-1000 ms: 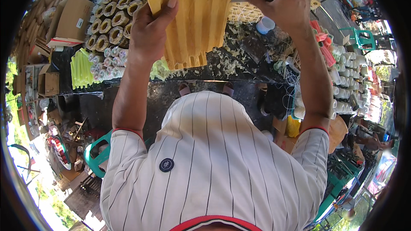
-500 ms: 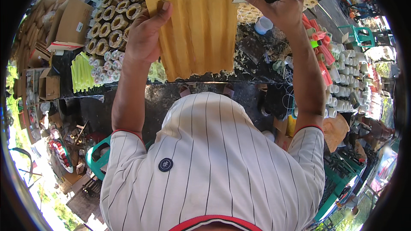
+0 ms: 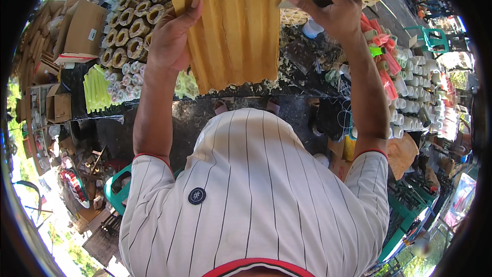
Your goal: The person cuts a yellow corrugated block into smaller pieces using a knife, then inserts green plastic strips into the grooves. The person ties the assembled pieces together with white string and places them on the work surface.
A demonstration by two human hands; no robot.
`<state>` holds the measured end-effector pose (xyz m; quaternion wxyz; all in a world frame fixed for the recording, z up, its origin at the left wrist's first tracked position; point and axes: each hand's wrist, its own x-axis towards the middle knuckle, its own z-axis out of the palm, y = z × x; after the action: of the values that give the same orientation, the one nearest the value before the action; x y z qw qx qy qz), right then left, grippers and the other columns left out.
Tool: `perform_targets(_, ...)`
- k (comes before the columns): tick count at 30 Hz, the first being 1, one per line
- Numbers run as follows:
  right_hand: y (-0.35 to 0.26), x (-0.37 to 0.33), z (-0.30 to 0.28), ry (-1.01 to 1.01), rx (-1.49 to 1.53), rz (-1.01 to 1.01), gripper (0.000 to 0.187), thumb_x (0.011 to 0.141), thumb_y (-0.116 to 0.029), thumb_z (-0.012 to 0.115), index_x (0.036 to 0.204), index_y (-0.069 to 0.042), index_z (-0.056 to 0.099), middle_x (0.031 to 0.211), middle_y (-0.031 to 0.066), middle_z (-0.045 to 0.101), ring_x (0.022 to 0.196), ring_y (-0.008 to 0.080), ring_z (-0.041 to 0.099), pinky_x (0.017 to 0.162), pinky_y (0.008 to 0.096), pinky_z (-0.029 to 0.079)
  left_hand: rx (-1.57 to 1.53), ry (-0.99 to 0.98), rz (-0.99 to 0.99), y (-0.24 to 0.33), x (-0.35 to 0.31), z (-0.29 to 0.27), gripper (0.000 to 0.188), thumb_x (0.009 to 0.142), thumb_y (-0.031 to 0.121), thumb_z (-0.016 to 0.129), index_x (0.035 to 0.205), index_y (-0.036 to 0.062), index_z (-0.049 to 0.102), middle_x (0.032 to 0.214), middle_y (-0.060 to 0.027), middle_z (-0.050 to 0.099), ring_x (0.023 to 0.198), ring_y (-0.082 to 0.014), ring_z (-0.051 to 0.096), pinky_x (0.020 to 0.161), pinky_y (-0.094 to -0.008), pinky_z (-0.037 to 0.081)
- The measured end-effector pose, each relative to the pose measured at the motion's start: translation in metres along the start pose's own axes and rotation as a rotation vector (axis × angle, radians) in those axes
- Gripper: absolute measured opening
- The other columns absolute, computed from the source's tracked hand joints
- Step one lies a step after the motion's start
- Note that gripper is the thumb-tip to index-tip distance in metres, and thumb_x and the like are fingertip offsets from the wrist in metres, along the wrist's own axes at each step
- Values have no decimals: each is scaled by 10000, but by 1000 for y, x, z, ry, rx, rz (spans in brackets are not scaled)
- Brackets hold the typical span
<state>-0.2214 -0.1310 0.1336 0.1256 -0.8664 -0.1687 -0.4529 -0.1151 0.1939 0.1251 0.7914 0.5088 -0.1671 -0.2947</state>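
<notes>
A tan-yellow mould-like panel [image 3: 236, 36] with several long raised ridges is held up before me over the table. My left hand [image 3: 174, 36] grips its left edge, the thumb lying on the near face and the fingers hidden behind. At the panel's upper right edge, my right hand [image 3: 335, 10] pinches a small pale blade [image 3: 285, 4] between thumb and fingers. The blade touches or nearly touches that edge; I cannot tell which. Its handle, if any, is hidden in the hand.
Left on the dark table [image 3: 77, 90] lie yellow-green sticks [image 3: 96, 90] and stacked brown rings [image 3: 135, 47]. A white cup [image 3: 312, 28] stands right of the panel amid scraps. Farther right are red-pink pieces [image 3: 388, 84] and rows of white cylinders [image 3: 410, 82]. A cardboard box [image 3: 82, 28] sits far left.
The panel and my left hand have shifted slightly left and up in the picture. My right hand has lowered a little, with the blade now slightly farther down the panel's right edge.
</notes>
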Motion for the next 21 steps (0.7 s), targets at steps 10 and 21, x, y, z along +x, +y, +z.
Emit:
perform_targets(10, -36, -64, 5, -197, -17, 29, 596, 819, -561, 868, 632, -95, 547, 591, 19, 492, 531, 192, 526, 472, 346, 427, 55, 138, 30, -6, 16, -7, 476, 1106, 255, 580, 1521, 35, 504, 1491, -79, 600, 1352, -214, 583, 1146, -403, 457)
perform_targets(21, -58, -90, 25, -409, 942, 992, 357, 1031, -341, 727, 987, 9, 781, 737, 39, 694, 645, 88, 580, 588, 278, 465, -34, 25, 30, -9, 31, -23, 472, 1094, 241, 603, 1513, 42, 514, 1484, -67, 604, 1363, -211, 580, 1159, -407, 456)
